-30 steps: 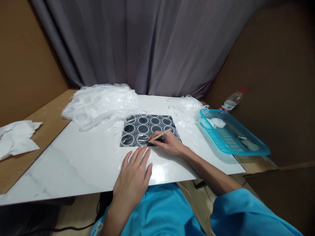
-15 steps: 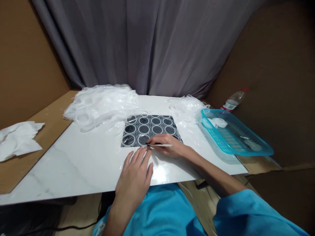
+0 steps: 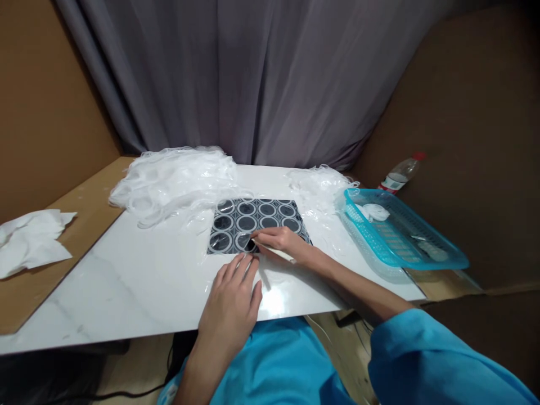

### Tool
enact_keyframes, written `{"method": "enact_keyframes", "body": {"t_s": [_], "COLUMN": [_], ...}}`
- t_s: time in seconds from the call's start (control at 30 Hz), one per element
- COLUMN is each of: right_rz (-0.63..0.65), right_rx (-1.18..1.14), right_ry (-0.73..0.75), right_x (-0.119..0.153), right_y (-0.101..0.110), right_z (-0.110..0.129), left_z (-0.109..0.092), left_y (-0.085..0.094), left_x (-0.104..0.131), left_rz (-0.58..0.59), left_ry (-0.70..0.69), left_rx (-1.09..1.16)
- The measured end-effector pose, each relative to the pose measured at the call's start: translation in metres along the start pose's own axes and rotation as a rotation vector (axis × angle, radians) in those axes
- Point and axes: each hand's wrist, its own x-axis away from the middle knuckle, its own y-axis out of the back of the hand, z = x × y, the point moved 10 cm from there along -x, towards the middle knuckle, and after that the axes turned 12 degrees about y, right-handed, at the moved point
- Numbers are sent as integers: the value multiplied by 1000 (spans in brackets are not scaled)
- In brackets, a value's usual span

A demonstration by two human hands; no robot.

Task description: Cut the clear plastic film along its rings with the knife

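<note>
A dark sheet with rows of pale rings point(image 3: 247, 224) lies on the white table, under clear film in places. My left hand point(image 3: 231, 298) rests flat, fingers stretched out, with its fingertips by the sheet's near edge. In my right hand point(image 3: 284, 243) is a slim white-handled tool point(image 3: 274, 250), held in a pinch like a pen. Its dark tip is over a ring in the sheet's front row; whether it touches, I cannot tell. The right hand covers the sheet's front right part.
A heap of clear film with white rings point(image 3: 177, 183) sits behind left, a smaller heap point(image 3: 318, 185) behind right. A blue basket point(image 3: 392, 260) holds a white bundle point(image 3: 375, 212). Beyond it leans a red-capped bottle point(image 3: 399, 174). White tissue point(image 3: 36, 242) lies on cardboard at left.
The tool in my right hand has swung from nearly level to slanting, its rear end lower and its tip slightly higher. My left hand has hardly moved.
</note>
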Motion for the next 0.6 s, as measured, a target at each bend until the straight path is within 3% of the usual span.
{"method": "enact_keyframes", "body": {"t_s": [0.1, 0.23, 0.4, 0.5, 0.6], "right_rz": [-95, -318, -635, -779, -763], "right_rx": [-2, 8, -25, 53, 250], "right_ry": [-41, -176, -332, -338, -345], "right_x": [-11, -26, -16, 10, 42], "right_y": [11, 38, 90, 131, 165], "right_z": [-19, -63, -110, -106, -82], "left_z": [0, -1, 0, 0, 0], "left_y": [-1, 0, 2, 3, 3], "left_x": [0, 1, 3, 4, 6], "left_rz": [18, 10, -15, -22, -27], "left_ry": [-1, -5, -7, -7, -10], "left_rx": [-8, -10, -16, -14, -15]}}
